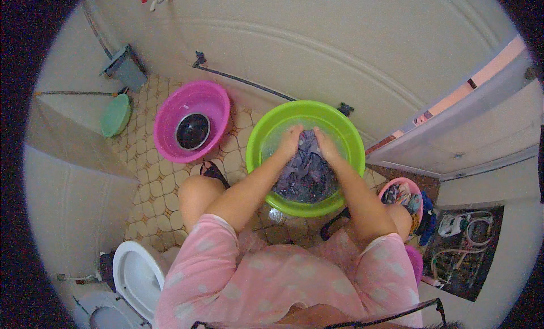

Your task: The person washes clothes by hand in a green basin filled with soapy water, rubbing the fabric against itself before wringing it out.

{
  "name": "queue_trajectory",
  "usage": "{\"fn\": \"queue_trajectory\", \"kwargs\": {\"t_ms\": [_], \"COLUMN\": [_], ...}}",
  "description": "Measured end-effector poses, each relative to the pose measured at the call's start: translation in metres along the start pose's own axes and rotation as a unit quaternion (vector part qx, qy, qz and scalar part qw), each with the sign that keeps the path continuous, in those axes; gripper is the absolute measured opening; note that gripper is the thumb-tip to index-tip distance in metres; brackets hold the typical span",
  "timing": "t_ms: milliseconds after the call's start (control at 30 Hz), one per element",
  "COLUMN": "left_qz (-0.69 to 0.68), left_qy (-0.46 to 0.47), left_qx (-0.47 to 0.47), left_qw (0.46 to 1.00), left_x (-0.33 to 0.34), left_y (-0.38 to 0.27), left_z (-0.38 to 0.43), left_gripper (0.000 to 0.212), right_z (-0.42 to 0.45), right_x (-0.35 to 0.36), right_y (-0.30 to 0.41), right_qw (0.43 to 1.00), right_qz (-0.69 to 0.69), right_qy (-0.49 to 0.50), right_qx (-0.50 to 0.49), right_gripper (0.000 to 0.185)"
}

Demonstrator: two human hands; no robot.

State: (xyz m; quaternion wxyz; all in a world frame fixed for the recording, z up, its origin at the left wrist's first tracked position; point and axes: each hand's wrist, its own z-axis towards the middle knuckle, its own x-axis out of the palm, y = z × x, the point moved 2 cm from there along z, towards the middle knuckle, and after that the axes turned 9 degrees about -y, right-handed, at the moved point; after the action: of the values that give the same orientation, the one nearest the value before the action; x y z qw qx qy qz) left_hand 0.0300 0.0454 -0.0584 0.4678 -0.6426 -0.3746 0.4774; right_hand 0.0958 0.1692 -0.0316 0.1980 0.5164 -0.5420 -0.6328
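A lime-green plastic basin stands on the tiled floor before me, with sudsy water in it. Inside lies a wet grey-purple patterned cloth, bunched towards the near side. My left hand grips the cloth's far end on one side. Opposite it, my right hand has hold of the same end, a small gap between the two hands. Fingertips are partly hidden by suds and fabric.
Left of the basin stands a pink tub holding a dark round metal bowl. A pink basket of clothes sits by my right knee. Also around are a green bowl, a grey bin, a toilet and a door.
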Motion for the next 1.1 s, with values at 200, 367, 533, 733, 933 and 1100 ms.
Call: {"fn": "queue_trajectory", "kwargs": {"t_ms": [200,367,533,733,933,1100], "left_qz": [0.245,0.395,0.464,0.501,0.360,-0.293], "left_qy": [-0.106,-0.086,-0.050,0.030,0.008,0.078], "left_qx": [0.212,0.277,0.256,0.184,0.151,-0.138], "left_qw": [0.940,0.872,0.847,0.845,0.921,0.943], "left_x": [-0.046,-0.035,-0.021,-0.016,0.008,0.017], "left_y": [-0.055,-0.038,-0.018,-0.006,0.054,0.044], "left_z": [-0.024,-0.042,-0.041,-0.031,0.012,0.023], "left_gripper": [0.038,0.068,0.065,0.054,0.049,0.044], "right_z": [-0.004,-0.009,-0.015,-0.005,0.010,-0.018], "right_x": [-0.017,-0.009,0.005,0.026,0.040,0.036], "right_y": [0.007,-0.002,-0.012,-0.016,-0.050,0.003], "right_qw": [0.983,0.946,0.926,0.904,0.937,0.969], "right_qz": [-0.158,-0.316,-0.373,-0.428,-0.317,-0.099], "right_qy": [-0.068,-0.037,-0.032,-0.002,-0.101,-0.163], "right_qx": [-0.065,-0.059,-0.052,-0.027,-0.105,-0.157], "right_gripper": [0.060,0.074,0.073,0.064,0.055,0.058]}}
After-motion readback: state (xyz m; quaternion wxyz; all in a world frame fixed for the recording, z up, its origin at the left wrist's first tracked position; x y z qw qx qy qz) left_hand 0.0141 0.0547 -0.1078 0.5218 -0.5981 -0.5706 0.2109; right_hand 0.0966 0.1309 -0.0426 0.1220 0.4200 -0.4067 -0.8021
